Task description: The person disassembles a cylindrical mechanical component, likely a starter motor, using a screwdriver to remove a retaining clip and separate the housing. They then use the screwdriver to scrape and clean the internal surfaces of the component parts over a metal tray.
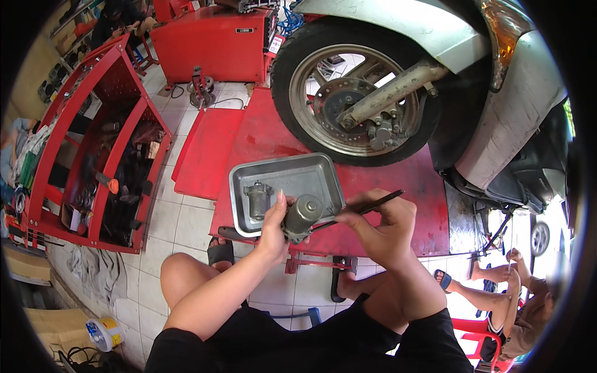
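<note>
My left hand (272, 230) is closed around a grey metal starter motor (303, 214), a cylinder held with its rounded end up. My right hand (390, 225) pinches a thin dark stick-like tool (387, 200). Its lower end reaches toward the motor's base; whether it touches, and what tip it has, I cannot tell. Behind my hands lies a shallow metal tray (292, 174), and a second, similar motor (257, 200) stands in its left part. The tray rests on a red lift platform (404, 217).
A scooter's front wheel (311, 118) stands on the platform just beyond the tray. To the left is a red tool cart (106, 186) with open shelves. At the far right a person (522, 311) sits on a red chair; another person (121, 25) is at the back left.
</note>
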### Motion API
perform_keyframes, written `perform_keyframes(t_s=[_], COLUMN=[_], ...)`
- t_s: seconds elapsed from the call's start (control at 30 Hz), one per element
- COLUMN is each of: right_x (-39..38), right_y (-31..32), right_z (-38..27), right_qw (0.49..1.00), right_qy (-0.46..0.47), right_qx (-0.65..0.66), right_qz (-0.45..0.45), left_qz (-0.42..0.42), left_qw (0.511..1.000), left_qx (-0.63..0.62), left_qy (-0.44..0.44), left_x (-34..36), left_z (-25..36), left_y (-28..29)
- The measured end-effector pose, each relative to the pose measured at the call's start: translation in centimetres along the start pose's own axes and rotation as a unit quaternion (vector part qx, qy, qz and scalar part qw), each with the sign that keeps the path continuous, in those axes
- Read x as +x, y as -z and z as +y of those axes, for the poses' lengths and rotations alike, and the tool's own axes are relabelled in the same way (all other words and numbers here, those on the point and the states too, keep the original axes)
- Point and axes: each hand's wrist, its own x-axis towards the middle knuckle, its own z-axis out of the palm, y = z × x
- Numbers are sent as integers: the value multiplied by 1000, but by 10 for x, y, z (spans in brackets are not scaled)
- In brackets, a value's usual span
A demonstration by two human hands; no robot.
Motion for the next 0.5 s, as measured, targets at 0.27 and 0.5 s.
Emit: perform_keyframes(t_s=[0.27, 0.5], right_x=[3, 5], right_y=[-7, -17], right_z=[-2, -26], right_qw=[995, 954], right_qy=[-51, -178], right_qx=[82, 236], right_qz=[-36, 57], left_qz=[4, -3], left_qw=[1000, 1000], left_qx=[6, -5], left_qy=[-10, 9], left_x=[-1, -6], left_z=[-1, -4], left_y=[2, 1])
